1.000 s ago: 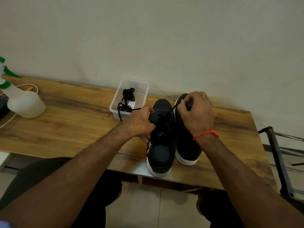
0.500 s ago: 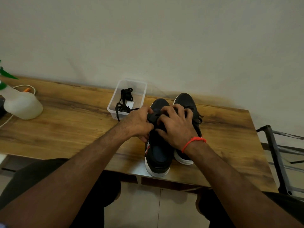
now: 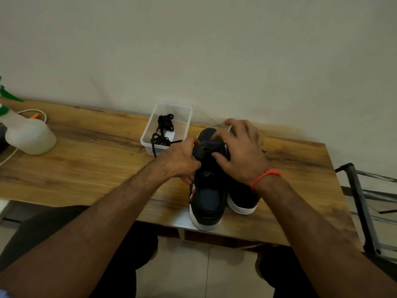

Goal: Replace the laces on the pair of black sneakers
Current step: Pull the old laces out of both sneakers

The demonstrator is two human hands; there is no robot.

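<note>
Two black sneakers with white soles stand side by side at the table's front edge, toes toward me. My left hand [image 3: 180,160] grips the left sneaker [image 3: 207,201] at its collar, thumb on top and fingers curled round the side. My right hand [image 3: 240,153] hovers over both shoes with its fingers spread. Its thumb and forefinger touch the left sneaker's tongue, where a thin black lace [image 3: 206,149] crosses. The right sneaker [image 3: 242,198] is mostly hidden under that hand. A clear plastic tub [image 3: 187,117] behind the shoes holds bundled black laces [image 3: 164,131].
The wooden table [image 3: 96,164] stands against a pale wall. A white spray bottle with a green trigger [image 3: 30,136] and a white cable [image 3: 32,112] are at the far left. A dark metal rack [image 3: 361,203] stands off the table's right end.
My right hand had a lace pulled up to the right, then came down onto the shoes. Its fingers have now spread and lifted. My left hand has stayed on the left sneaker.
</note>
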